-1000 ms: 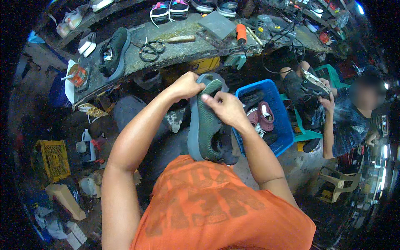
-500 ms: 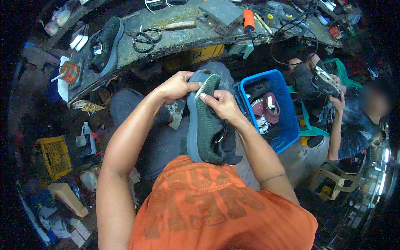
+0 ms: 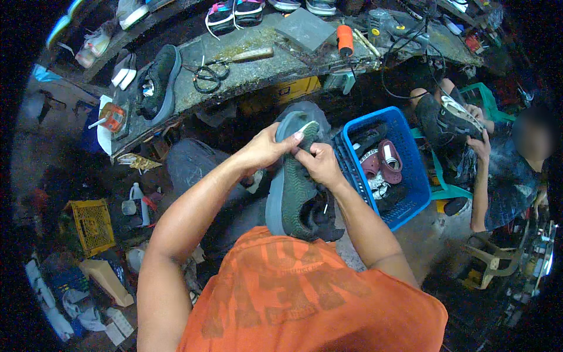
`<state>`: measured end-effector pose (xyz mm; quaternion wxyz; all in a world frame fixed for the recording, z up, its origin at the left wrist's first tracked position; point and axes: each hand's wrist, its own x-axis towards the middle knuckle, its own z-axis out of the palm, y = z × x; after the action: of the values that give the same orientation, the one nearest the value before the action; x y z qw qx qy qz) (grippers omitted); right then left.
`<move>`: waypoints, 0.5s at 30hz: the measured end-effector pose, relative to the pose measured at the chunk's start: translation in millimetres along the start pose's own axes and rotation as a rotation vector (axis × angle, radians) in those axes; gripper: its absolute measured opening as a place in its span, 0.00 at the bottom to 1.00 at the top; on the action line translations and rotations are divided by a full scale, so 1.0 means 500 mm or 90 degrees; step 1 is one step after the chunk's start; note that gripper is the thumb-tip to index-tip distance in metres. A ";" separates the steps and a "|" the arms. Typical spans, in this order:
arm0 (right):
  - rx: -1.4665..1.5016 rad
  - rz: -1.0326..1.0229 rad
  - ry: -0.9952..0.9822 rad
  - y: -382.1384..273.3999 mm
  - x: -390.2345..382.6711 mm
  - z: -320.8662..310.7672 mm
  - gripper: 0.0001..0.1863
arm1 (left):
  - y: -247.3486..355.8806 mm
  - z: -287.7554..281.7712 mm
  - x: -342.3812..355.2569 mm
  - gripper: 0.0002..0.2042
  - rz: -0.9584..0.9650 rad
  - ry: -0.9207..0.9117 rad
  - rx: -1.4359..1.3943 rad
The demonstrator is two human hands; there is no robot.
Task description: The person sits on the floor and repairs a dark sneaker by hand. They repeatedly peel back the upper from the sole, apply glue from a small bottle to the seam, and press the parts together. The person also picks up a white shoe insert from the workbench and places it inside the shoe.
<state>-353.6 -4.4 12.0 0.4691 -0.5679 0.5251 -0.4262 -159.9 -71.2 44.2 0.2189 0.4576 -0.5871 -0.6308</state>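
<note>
A dark green knit sneaker (image 3: pixel 297 196) with a thick grey sole rests against my lap, its toe pointing away from me. The upper has come away from the sole at the toe, where a pale edge shows. My left hand (image 3: pixel 265 146) grips the toe from the left, thumb lying across the gap. From the right, my right hand (image 3: pixel 321 164) is closed on the toe of the upper, its thumb close to the left thumb. A similar dark sneaker (image 3: pixel 158 85) lies on the workbench at the far left.
The stone-topped workbench (image 3: pixel 246 73) carries scissors (image 3: pixel 210 76), a wooden-handled tool (image 3: pixel 251 55), an orange cylinder (image 3: pixel 345 41) and a grey slab (image 3: pixel 305 29). A blue basket (image 3: pixel 417 214) with maroon clogs (image 3: pixel 390 161) stands to my right. Beyond it another person (image 3: pixel 498 170) holds a dark shoe.
My thumbs have shifted at the toe, the left one now lying over the pale edge. The whole view has moved slightly, showing more of the shoes at the back.
</note>
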 end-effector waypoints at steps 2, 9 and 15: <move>-0.043 0.028 -0.001 0.014 0.004 0.008 0.25 | 0.015 0.003 -0.018 0.30 0.008 -0.009 -0.002; 0.066 0.059 -0.055 0.005 -0.045 0.004 0.13 | -0.034 -0.035 -0.018 0.26 -0.018 -0.120 -0.071; 0.045 -0.063 -0.010 -0.022 -0.068 -0.006 0.10 | -0.065 -0.030 -0.007 0.21 -0.032 -0.161 -0.193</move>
<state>-357.3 29.0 23.9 0.4714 -0.5797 0.4776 -0.4622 -136.9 -69.4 16.5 0.1942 0.3511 -0.4970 -0.7694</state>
